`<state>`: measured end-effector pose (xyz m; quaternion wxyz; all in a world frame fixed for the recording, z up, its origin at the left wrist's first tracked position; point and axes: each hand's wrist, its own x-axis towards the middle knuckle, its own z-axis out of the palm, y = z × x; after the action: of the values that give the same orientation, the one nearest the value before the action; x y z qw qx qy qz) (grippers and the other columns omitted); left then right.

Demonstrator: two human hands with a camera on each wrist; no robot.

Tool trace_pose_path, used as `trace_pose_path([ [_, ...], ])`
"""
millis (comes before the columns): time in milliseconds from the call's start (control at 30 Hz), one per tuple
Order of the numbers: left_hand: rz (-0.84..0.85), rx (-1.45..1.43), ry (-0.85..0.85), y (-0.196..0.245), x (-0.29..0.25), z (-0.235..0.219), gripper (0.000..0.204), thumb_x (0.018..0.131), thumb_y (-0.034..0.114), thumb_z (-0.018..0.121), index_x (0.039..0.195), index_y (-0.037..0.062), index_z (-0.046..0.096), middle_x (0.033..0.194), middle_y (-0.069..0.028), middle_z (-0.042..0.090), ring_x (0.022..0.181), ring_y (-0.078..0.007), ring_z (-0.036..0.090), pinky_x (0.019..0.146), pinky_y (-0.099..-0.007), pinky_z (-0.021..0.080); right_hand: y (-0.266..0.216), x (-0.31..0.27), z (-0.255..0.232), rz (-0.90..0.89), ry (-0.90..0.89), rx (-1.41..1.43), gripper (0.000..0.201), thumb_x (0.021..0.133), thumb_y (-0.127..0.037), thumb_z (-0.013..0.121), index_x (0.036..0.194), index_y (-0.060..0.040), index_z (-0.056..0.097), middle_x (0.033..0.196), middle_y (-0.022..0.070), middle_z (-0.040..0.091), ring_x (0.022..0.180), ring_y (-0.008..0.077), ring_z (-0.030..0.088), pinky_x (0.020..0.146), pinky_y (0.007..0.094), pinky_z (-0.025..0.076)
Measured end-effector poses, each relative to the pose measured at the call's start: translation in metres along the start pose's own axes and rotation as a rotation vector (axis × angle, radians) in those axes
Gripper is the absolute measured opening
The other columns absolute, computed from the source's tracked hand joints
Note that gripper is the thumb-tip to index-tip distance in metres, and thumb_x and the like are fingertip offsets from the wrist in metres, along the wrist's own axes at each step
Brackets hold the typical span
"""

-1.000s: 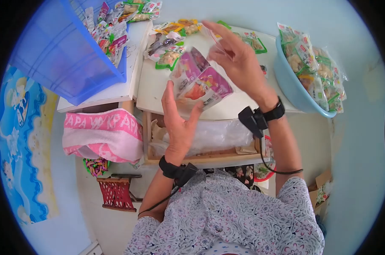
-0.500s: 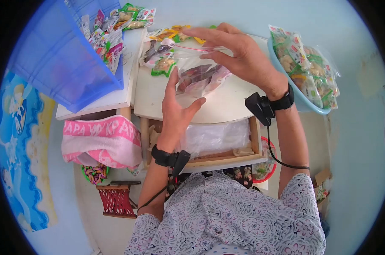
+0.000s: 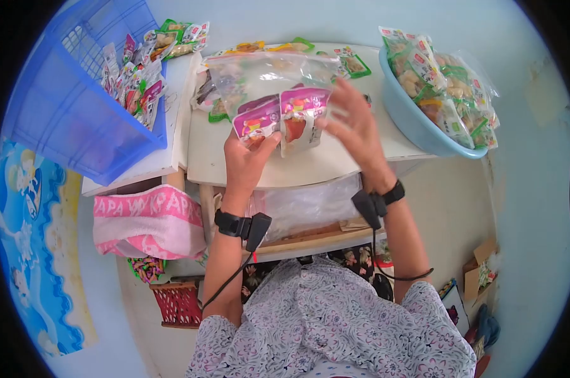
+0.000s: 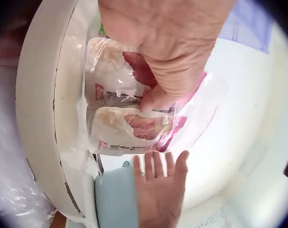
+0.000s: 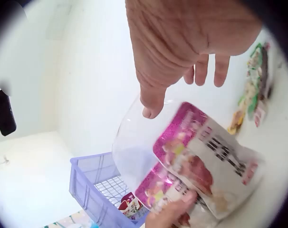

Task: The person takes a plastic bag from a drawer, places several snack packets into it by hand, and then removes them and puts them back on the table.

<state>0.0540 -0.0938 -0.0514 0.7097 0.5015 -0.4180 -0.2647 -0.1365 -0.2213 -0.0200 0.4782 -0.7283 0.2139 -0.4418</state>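
Your left hand (image 3: 246,157) pinches the bag (image 3: 266,68) low on its near side, thumb across the front. The packets (image 3: 304,113) stand side by side inside, just beyond and to the right of that thumb, held above the counter (image 3: 291,169). Your right hand (image 3: 357,129) is spread beside the bag's right edge; whether its thumb touches the film, you cannot tell from here. Pinch firmly but without squeezing: the film looks thin and likely to crease. Let your left palm bear the packets' weight so they sit level. Steady the floppy top edge, beyond both hands, with your right fingertips rather than pushing on the packets.
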Motion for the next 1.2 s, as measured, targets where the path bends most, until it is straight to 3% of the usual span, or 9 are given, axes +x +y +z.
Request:
trace_pose_path([
  [167,0.038,0.341,-0.018,0.041,-0.011,0.017,0.044,0.091,0.014,0.077,0.127,-0.0040,0.060,0.106,-0.0141,0.073,0.093,-0.0190,0.071,0.083,-0.0351,0.056,0.018,-0.028,0.031,0.116,-0.041,0.189,0.094,0.089,-0.031,0.084,0.160,-0.0010,0.030,0.150,0.0232,0.052,0.140,0.0318,0.051,0.113,0.0467,0.044],
  [267,0.268,1.015,0.009,0.081,-0.013,0.019,0.050,0.089,0.021,0.079,0.129,-0.0024,0.059,0.104,-0.0185,0.073,0.091,-0.0325,0.072,0.081,-0.0420,0.056,0.026,-0.036,0.032,0.172,0.124,0.206,0.090,0.091,-0.031,0.081,0.160,-0.0011,0.031,0.151,0.0235,0.052,0.141,0.0315,0.051,0.114,0.0457,0.043],
  [367,0.277,1.125,0.005,0.119,-0.012,0.022,0.052,0.087,0.029,0.080,0.125,-0.0013,0.060,0.103,-0.0217,0.070,0.092,-0.0426,0.068,0.078,-0.0479,0.054,0.025,-0.039,0.025,0.178,0.137,0.256,0.089,0.092,-0.032,0.081,0.159,0.0001,0.032,0.152,0.0240,0.051,0.142,0.0313,0.051,0.115,0.0450,0.042],
  [500,0.396,1.271,-0.271,0.116,0.008,0.022,0.043,0.087,0.031,0.081,0.108,-0.0023,0.063,0.093,-0.0217,0.070,0.086,-0.0437,0.067,0.072,-0.0487,0.052,0.024,-0.042,0.016,0.175,-0.013,0.231,0.089,0.091,-0.033,0.081,0.158,0.0023,0.033,0.153,0.0237,0.050,0.142,0.0318,0.050,0.116,0.0446,0.042],
  [600,0.274,1.105,-0.109,0.116,0.009,0.024,0.041,0.087,0.030,0.081,0.104,-0.0028,0.063,0.088,-0.0228,0.069,0.082,-0.0438,0.067,0.072,-0.0459,0.053,0.031,-0.041,0.012,0.184,-0.016,0.317,0.093,0.089,-0.033,0.083,0.158,0.0033,0.032,0.151,0.0244,0.052,0.142,0.0317,0.050,0.116,0.0448,0.042],
  [700,0.166,0.907,-0.240,0.081,0.013,0.024,0.041,0.086,0.027,0.082,0.106,-0.0037,0.064,0.087,-0.0221,0.070,0.080,-0.0387,0.070,0.073,-0.0417,0.054,0.037,-0.043,0.013,0.196,-0.022,0.352,0.100,0.086,-0.033,0.087,0.159,0.0048,0.029,0.149,0.0261,0.052,0.141,0.0310,0.051,0.115,0.0446,0.043],
  [733,0.118,0.799,-0.161,0.080,0.009,0.030,0.035,0.088,0.018,0.082,0.110,-0.0034,0.065,0.092,-0.0150,0.074,0.079,-0.0243,0.071,0.074,-0.0350,0.054,0.038,-0.038,0.012,0.188,-0.015,0.341,0.103,0.084,-0.032,0.088,0.159,0.0055,0.028,0.149,0.0267,0.052,0.141,0.0308,0.051,0.114,0.0446,0.044],
  [867,-0.065,0.328,-0.099,0.054,-0.002,0.028,0.028,0.090,0.004,0.080,0.115,0.0007,0.068,0.102,-0.0029,0.073,0.088,-0.0082,0.065,0.078,-0.0256,0.052,0.017,-0.037,0.000,0.251,-0.056,0.465,0.109,0.080,-0.025,0.091,0.159,0.0077,0.025,0.142,0.0233,0.056,0.130,0.0252,0.058,0.111,0.0379,0.045],
  [1200,-0.140,0.120,-0.132,0.006,-0.025,0.009,0.039,0.085,0.000,0.080,0.121,-0.0001,0.065,0.112,-0.0052,0.071,0.096,-0.0113,0.066,0.086,-0.0274,0.053,0.028,-0.040,0.010,0.168,-0.032,0.303,0.072,0.076,-0.023,0.092,0.134,-0.0002,0.055,0.125,0.0093,0.066,0.114,0.0154,0.060,0.103,0.0324,0.047],
])
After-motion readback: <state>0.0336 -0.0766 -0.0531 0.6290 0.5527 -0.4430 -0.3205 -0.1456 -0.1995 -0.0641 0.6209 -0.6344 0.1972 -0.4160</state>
